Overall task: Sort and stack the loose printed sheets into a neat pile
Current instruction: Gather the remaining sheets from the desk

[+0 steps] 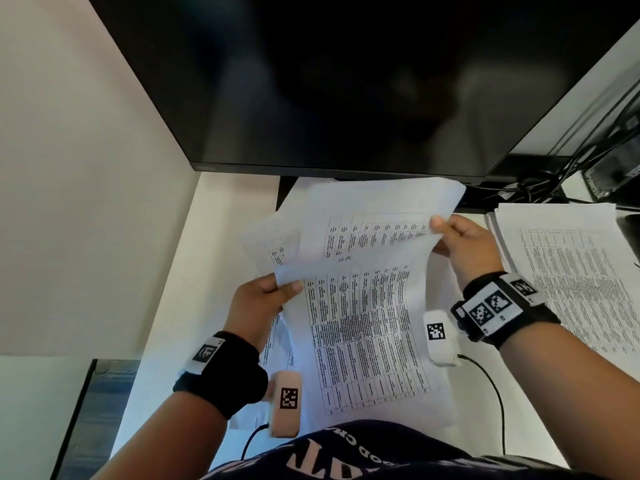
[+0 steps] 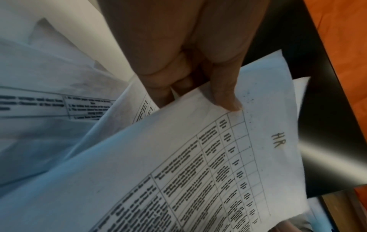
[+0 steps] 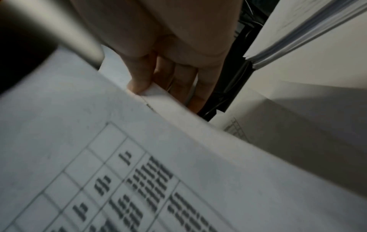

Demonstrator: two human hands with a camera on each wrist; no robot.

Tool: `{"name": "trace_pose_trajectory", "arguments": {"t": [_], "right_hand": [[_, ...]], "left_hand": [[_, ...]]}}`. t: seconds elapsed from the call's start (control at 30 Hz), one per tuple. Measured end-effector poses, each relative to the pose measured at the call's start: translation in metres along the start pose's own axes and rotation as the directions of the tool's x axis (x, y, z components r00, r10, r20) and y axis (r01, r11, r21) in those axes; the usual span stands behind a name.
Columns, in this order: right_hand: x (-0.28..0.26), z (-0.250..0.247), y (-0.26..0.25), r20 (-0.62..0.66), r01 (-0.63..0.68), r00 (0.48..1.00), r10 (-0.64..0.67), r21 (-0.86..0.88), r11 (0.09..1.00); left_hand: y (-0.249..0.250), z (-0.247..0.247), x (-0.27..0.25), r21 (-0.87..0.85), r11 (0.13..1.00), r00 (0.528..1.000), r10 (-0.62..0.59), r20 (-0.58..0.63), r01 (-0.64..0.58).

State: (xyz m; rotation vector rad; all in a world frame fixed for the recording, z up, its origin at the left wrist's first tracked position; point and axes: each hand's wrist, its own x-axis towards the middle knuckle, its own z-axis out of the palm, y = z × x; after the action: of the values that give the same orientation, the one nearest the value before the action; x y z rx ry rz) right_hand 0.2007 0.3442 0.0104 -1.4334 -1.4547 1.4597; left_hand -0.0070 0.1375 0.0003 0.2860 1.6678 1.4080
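A printed sheet (image 1: 363,327) with a dense table and a handwritten "HR" (image 2: 278,139) is held above the desk in front of me. My left hand (image 1: 263,299) pinches its top left corner, thumb (image 2: 226,100) on top. My right hand (image 1: 460,240) pinches the right edge of a second table sheet (image 1: 374,220) lying behind the first; the thumb (image 3: 139,81) presses on its edge. More loose sheets (image 1: 266,244) lie askew underneath. A neat pile of printed sheets (image 1: 568,271) sits on the desk at the right.
A dark monitor (image 1: 346,81) hangs over the back of the white desk (image 1: 180,289), its stand behind the sheets. Black cables (image 1: 554,181) and a device lie at the back right. A wall stands at the left.
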Motion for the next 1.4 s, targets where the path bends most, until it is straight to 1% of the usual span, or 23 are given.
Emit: {"name": "trace_pose_trajectory", "arguments": {"t": [0.07,0.13,0.17,0.23,0.3,0.33,0.4,0.43,0.47,0.5,0.6,0.7,0.77,0.9,0.97,1.03,1.1,1.13,1.17,1.2,1.27,1.33,1.4], "right_hand": [[0.007,-0.007,-0.006,-0.086,0.018,0.996,-0.018,0.002,1.0],[0.012,-0.018,-0.011,-0.186,0.035,0.982,-0.038,-0.018,0.999],[0.014,-0.026,-0.015,-0.241,0.05,0.969,-0.055,-0.025,0.998],[0.018,-0.042,-0.02,-0.338,0.104,0.933,-0.127,-0.086,0.991],[0.019,-0.057,-0.028,-0.374,0.15,0.909,-0.186,-0.123,0.981],[0.019,-0.064,-0.033,-0.372,0.168,0.905,-0.208,-0.138,0.976],[0.019,-0.077,-0.044,-0.336,0.196,0.912,-0.234,-0.142,0.97],[0.018,-0.082,-0.048,-0.312,0.201,0.921,-0.232,-0.129,0.971],[0.016,-0.086,-0.053,-0.282,0.21,0.931,-0.233,-0.112,0.971],[0.016,-0.09,-0.056,-0.259,0.21,0.939,-0.226,-0.091,0.974],[0.021,-0.091,-0.058,-0.193,0.222,0.953,-0.234,-0.08,0.972],[0.018,-0.067,-0.062,-0.086,0.199,0.975,-0.204,-0.066,0.978],[0.018,-0.048,-0.057,-0.004,0.213,0.976,-0.216,-0.137,0.967],[0.013,-0.015,-0.059,0.139,0.274,0.96,-0.244,-0.272,0.923],[0.006,-0.003,-0.073,0.192,0.326,0.942,-0.276,-0.318,0.89],[0.0,0.003,-0.095,0.206,0.393,0.916,-0.344,-0.29,0.873],[-0.002,0.002,-0.119,0.16,0.422,0.904,-0.397,-0.18,0.889],[0.0,0.001,-0.126,0.133,0.431,0.901,-0.413,-0.163,0.887],[0.001,-0.001,-0.131,0.117,0.436,0.9,-0.421,-0.18,0.882],[0.006,-0.002,-0.129,0.107,0.423,0.906,-0.41,-0.21,0.881],[0.018,0.0,-0.11,0.095,0.344,0.939,-0.331,-0.253,0.904],[0.025,0.009,-0.077,0.074,0.209,0.978,-0.196,-0.302,0.93],[0.023,0.022,-0.039,0.038,0.057,0.998,-0.047,-0.332,0.941]], "left_hand": [[0.002,-0.002,0.001,-0.046,0.999,1.0,0.015,-0.019,-0.015],[0.001,-0.007,0.005,-0.088,0.996,0.997,0.018,-0.074,-0.024],[0.0,-0.011,0.008,-0.081,0.996,0.992,0.021,-0.123,-0.031],[-0.007,-0.027,0.018,0.011,0.998,0.967,0.068,-0.246,-0.067],[-0.014,-0.046,0.03,0.102,0.991,0.927,0.117,-0.356,-0.086],[-0.016,-0.055,0.034,0.114,0.991,0.907,0.105,-0.408,-0.063],[-0.02,-0.072,0.042,0.192,0.981,0.879,0.055,-0.474,0.042],[-0.023,-0.079,0.046,0.251,0.965,0.878,0.056,-0.475,0.075],[-0.024,-0.083,0.048,0.288,0.954,0.889,0.062,-0.454,0.08],[-0.024,-0.084,0.048,0.285,0.956,0.901,0.065,-0.43,0.067],[-0.021,-0.073,0.046,0.203,0.979,0.928,0.057,-0.368,0.021],[-0.018,-0.056,0.044,0.131,0.991,0.956,0.063,-0.288,-0.026],[-0.017,-0.044,0.044,0.136,0.99,0.967,0.08,-0.242,-0.048],[-0.015,-0.031,0.047,0.199,0.977,0.977,0.113,-0.183,-0.075],[-0.012,-0.029,0.05,0.262,0.959,0.972,0.154,-0.176,-0.104],[-0.01,-0.034,0.052,0.368,0.922,0.948,0.216,-0.233,-0.12],[-0.01,-0.047,0.056,0.422,0.9,0.907,0.262,-0.331,-0.106],[-0.01,-0.052,0.058,0.416,0.904,0.89,0.269,-0.368,-0.101],[-0.009,-0.056,0.058,0.389,0.915,0.886,0.263,-0.383,-0.104],[-0.009,-0.059,0.058,0.356,0.928,0.889,0.248,-0.385,-0.105],[-0.006,-0.056,0.054,0.278,0.955,0.909,0.207,-0.361,-0.107],[-0.004,-0.048,0.047,0.228,0.968,0.933,0.175,-0.314,-0.104],[-0.006,-0.036,0.041,0.238,0.965,0.95,0.17,-0.262,-0.107]]}}
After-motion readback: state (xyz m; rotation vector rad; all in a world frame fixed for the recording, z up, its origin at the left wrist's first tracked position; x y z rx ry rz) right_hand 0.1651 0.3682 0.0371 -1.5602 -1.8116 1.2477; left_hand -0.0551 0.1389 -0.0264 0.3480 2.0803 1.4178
